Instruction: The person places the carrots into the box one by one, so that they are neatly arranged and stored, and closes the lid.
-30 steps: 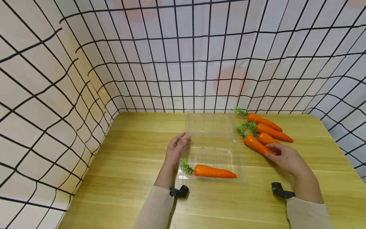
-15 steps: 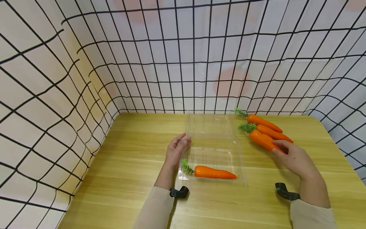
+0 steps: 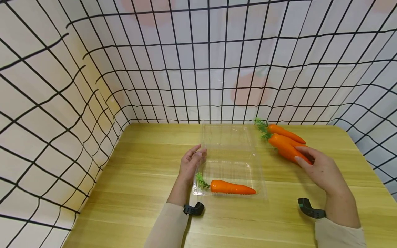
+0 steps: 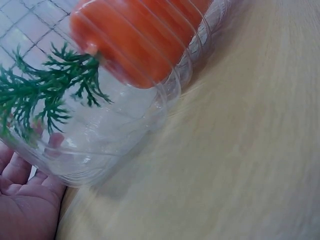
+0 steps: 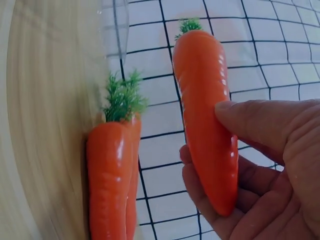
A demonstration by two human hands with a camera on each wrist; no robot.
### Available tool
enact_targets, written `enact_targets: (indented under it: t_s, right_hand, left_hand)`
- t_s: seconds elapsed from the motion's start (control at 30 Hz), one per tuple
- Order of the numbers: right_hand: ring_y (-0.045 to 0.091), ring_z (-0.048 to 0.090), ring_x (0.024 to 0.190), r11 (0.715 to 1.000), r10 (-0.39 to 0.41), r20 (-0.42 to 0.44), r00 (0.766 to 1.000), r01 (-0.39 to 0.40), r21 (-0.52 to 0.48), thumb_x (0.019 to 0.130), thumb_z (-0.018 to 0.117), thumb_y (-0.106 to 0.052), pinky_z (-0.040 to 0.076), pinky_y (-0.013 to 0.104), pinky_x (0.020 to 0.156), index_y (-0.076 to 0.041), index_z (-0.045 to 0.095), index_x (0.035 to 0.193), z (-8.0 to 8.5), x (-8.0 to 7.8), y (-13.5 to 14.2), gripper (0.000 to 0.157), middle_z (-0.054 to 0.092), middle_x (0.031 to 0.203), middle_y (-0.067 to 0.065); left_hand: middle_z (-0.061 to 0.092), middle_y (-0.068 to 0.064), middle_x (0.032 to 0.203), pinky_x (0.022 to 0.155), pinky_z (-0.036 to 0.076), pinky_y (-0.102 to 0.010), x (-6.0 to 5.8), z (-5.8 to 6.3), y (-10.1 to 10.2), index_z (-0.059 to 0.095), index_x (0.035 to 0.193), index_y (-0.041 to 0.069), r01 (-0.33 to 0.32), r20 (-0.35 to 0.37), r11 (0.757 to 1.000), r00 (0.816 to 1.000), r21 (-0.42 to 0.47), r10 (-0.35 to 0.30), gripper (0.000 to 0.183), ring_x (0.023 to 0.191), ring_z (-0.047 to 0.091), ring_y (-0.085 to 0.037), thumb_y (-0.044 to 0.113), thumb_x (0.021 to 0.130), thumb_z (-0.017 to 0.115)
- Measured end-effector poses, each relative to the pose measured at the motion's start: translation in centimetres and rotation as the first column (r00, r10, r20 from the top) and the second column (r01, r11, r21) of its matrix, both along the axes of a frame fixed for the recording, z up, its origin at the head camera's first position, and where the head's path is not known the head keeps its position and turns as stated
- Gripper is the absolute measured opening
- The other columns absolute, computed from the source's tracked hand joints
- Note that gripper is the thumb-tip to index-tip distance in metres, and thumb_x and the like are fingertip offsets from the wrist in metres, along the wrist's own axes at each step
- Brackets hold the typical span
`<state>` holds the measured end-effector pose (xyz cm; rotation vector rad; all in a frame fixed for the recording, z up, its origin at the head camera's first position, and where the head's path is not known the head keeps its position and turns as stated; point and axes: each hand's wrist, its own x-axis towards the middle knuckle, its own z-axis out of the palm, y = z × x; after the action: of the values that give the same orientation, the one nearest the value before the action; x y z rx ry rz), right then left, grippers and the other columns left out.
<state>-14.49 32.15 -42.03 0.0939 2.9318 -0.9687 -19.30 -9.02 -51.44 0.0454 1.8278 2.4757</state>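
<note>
Orange carrot (image 5: 201, 107) in right grip (image 3: 322, 171), clear box (image 3: 224, 168)

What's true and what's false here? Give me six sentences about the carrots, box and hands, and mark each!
1. The right hand holds a carrot. True.
2. Another carrot lies in the clear box. True.
3. The clear box is closed. False: its lid is open.
4. The left hand is at the clear box's side. True.
5. The carrots have purple tops. False: they have green leaves.
6. Every carrot is in the clear box. False: only one is.
</note>
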Motion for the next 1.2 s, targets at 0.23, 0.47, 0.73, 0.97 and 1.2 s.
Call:
enact_targets:
  t_s: [0.23,0.47,0.73,0.97,1.2]
  right_hand:
    - [0.049,0.048,0.121,0.999,0.042,-0.086,0.995,-0.042,0.001,0.103,0.055,-0.048,0.042,0.067,0.094,-0.01,0.056,0.142,0.3,0.2,-1.3,0.054,0.053,0.141,0.031]
    - [0.037,0.052,0.104,0.998,0.057,-0.121,0.991,-0.058,-0.011,0.101,0.059,-0.047,0.042,0.037,0.077,-0.013,0.059,0.14,0.9,0.5,-2.7,0.052,0.059,0.133,0.024]
    - [0.027,0.051,0.095,0.994,0.102,-0.165,0.981,-0.109,-0.034,0.099,0.063,-0.046,0.044,0.022,0.064,-0.015,0.061,0.14,1.4,0.8,-4.0,0.051,0.062,0.13,0.019]
    - [0.025,0.052,0.092,0.986,0.152,-0.185,0.971,-0.163,-0.044,0.1,0.066,-0.039,0.045,0.024,0.066,-0.015,0.064,0.136,1.5,0.9,-5.3,0.044,0.062,0.13,0.015]
    - [0.013,0.051,0.08,0.976,0.194,-0.228,0.954,-0.211,-0.054,0.098,0.069,-0.035,0.044,0.023,0.063,-0.015,0.066,0.134,1.5,1.1,-6.5,0.041,0.065,0.114,0.009]
  left_hand:
    - [0.06,-0.026,0.141,0.113,0.047,-0.049,0.0,0.2,0.0,0.044,0.149,-0.005,-0.001,-0.011,1.0,1.0,-0.005,0.001,0.05,0.129,0.062,-0.035,0.01,0.102,0.056]
    - [0.061,-0.024,0.141,0.114,0.047,-0.048,0.1,0.2,0.0,0.044,0.149,-0.004,0.0,-0.01,1.0,1.0,-0.02,0.0,0.05,0.131,0.061,-0.035,0.011,0.102,0.056]
    - [0.062,-0.022,0.14,0.113,0.047,-0.048,0.0,0.1,0.0,0.044,0.149,-0.004,-0.002,-0.01,1.0,1.0,-0.023,0.002,0.05,0.129,0.063,-0.032,0.011,0.103,0.054]
    - [0.062,-0.022,0.14,0.113,0.047,-0.047,0.0,0.1,0.0,0.044,0.149,-0.004,-0.003,-0.008,1.0,1.0,-0.015,0.003,0.049,0.129,0.063,-0.032,0.011,0.103,0.055]
    - [0.062,-0.023,0.14,0.114,0.046,-0.047,-0.1,0.0,0.0,0.043,0.149,-0.005,-0.001,-0.002,1.0,1.0,-0.001,0.001,0.05,0.131,0.061,-0.036,0.011,0.103,0.055]
